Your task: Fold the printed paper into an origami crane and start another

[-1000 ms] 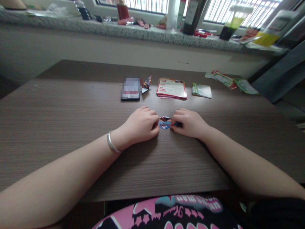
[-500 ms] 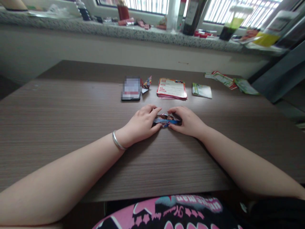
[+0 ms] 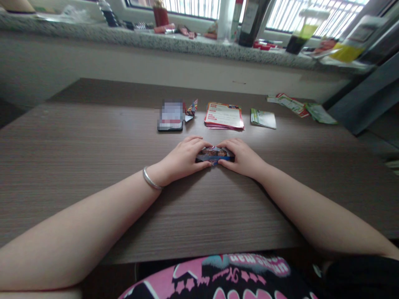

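Between my hands, on the wooden table (image 3: 199,216), is a small piece of folded printed paper (image 3: 215,158), blue with a dark picture on it. My left hand (image 3: 187,155) grips its left end, thumb along the near edge and fingers over the far edge. At the right end my right hand (image 3: 243,157) pinches it the same way. Both ends of the paper are partly hidden by the fingers. Beyond it lie a stack of red-edged printed cards (image 3: 224,115) and a small folded colourful paper piece (image 3: 191,109).
A phone-like device (image 3: 171,116), its screen blurred, lies beside the folded piece. Green-edged cards (image 3: 263,118) and several scattered cards (image 3: 293,104) lie to the right. Bottles and small items line the granite sill (image 3: 124,39) behind the table.
My fingers have closed in along the paper's edges, and its top looks flatter and more even than before. My left hand has shifted slightly left.
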The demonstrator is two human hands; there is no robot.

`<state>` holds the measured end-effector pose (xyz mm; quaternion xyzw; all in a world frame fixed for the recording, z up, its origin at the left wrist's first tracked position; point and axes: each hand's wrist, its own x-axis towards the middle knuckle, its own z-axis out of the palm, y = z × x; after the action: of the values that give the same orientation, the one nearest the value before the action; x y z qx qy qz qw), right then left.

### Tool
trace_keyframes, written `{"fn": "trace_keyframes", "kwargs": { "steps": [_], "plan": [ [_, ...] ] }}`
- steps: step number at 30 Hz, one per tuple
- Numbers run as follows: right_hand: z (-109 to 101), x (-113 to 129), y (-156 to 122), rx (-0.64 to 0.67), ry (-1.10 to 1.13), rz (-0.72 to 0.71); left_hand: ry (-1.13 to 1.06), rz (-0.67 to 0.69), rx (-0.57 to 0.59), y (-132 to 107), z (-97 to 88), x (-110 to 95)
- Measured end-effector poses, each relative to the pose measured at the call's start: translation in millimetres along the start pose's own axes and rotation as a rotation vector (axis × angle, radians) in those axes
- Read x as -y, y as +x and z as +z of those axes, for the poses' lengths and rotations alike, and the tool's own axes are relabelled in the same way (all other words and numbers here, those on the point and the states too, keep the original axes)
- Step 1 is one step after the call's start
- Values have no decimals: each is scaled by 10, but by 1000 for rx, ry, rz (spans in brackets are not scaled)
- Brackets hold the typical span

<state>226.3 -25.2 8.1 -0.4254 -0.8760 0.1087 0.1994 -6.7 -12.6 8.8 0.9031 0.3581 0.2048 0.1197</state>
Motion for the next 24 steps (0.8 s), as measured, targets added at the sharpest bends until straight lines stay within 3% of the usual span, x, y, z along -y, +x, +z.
{"fn": "trace_keyframes", "kwargs": {
  "steps": [10,15,24],
  "plan": [
    [49,-10,1,-50,16,29,-105,20,-53,-4,-6,-49],
    [25,20,-5,-31,61,22,-127,-43,-67,-18,11,-56],
    [-6,88,4,-73,303,70,112,20,-62,-18,3,-59]
  ]
}}
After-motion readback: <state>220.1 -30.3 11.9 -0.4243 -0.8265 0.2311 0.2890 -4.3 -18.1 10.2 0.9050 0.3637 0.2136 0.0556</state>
